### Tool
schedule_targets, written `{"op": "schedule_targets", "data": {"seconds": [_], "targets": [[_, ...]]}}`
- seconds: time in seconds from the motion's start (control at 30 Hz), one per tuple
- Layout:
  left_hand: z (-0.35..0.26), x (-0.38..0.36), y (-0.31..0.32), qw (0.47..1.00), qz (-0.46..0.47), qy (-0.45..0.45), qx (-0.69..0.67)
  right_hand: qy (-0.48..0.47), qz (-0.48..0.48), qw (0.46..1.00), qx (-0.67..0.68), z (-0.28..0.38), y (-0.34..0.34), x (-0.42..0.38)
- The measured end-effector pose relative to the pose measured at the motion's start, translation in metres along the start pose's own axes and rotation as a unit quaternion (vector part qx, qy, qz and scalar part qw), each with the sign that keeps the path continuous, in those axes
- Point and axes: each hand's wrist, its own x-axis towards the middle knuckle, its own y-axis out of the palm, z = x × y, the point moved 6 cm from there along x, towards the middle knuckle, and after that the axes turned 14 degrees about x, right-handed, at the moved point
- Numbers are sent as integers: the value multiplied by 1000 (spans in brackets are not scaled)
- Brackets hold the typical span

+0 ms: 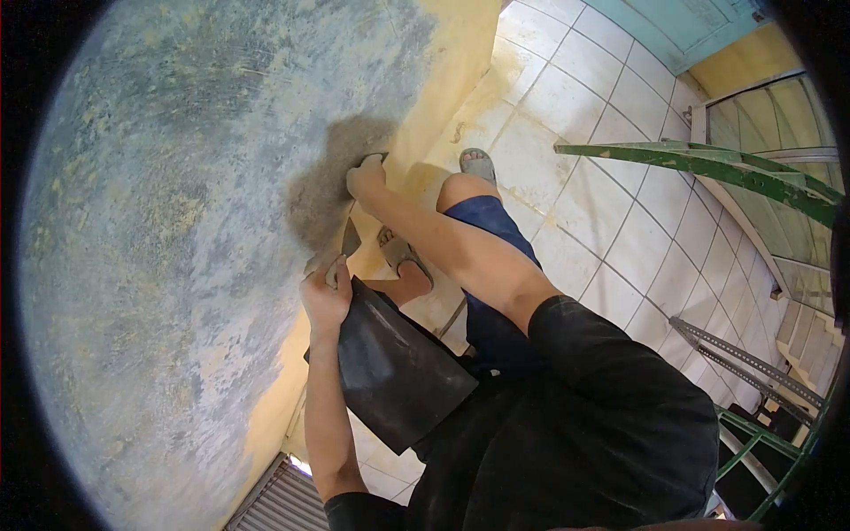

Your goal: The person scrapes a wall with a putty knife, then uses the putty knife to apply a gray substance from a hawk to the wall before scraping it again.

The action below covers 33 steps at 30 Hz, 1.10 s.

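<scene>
While I look down through the head camera, I see my right hand (pixel 365 175) pressed against the wall (pixel 177 221), on a grey patch of wet plaster (pixel 323 186). Its fingers are closed around a small tool, maybe a trowel (pixel 376 158), but only a little edge of it shows, so I cannot tell the tool for sure. My left hand (pixel 325 292) is lower and nearer to me, also close to the wall. It grips a black flat board (pixel 394 367) by the upper corner, and the board hangs tilted away from the wall toward my body. Just above this hand a pointed grey blade (pixel 351 237) sticks up; I cannot tell if the same hand holds it. The wall is blue-grey with worn yellow spots. To the right, far below, are white floor tiles (pixel 611 177), my sandals (pixel 478 165), and a green metal frame (pixel 708 164).
</scene>
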Motion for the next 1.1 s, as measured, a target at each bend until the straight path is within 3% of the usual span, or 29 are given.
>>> {"op": "schedule_targets", "data": {"seconds": [0.1,0.17,0.2,0.27,0.3,0.37,0.4,0.47,0.6,0.7,0.77,0.8,0.9,0.97,1.0,1.07,1.1], "targets": [[10,1,0,1000,-1,-2,-6,39,28,996,-77,-10,12,-28],[15,-1,1,1000,-1,-11,-18,-173,53,968,-173,-4,37,-74],[15,0,0,1000,-8,-9,-6,-172,56,968,-174,-2,37,-68],[16,-6,-3,1000,-12,-9,8,-56,29,996,-59,-8,22,-42],[18,-7,-3,1000,-9,-11,9,-58,32,996,-58,-5,19,-31],[20,-6,-2,1000,-11,-12,8,27,43,999,-2,-13,14,-12],[19,-6,-2,1000,-25,7,3,24,44,999,-2,-14,20,-25],[17,-5,-4,999,-37,20,-4,-81,37,989,-117,-11,34,-69],[15,-6,-3,1000,-14,-15,12,-97,79,984,-129,3,37,-86],[13,-5,-5,1000,-17,-13,22,-113,6,982,-150,-11,25,-48],[14,-7,-4,1000,-13,-16,19,74,8,997,-34,-27,14,-17],[15,-7,-2,999,-23,-9,28,73,11,997,-29,-28,18,-20],[28,-12,0,999,-13,-14,32,47,-30,998,-19,-41,29,-45],[28,-8,1,999,1,-25,21,-67,46,981,-176,-23,45,-70],[27,-7,1,999,22,-38,23,-67,47,981,-177,-11,43,-65],[26,-10,2,997,45,-51,27,177,50,982,42,-14,29,-53],[23,-9,1,999,24,-31,35,176,52,982,43,-15,23,-50]]}}
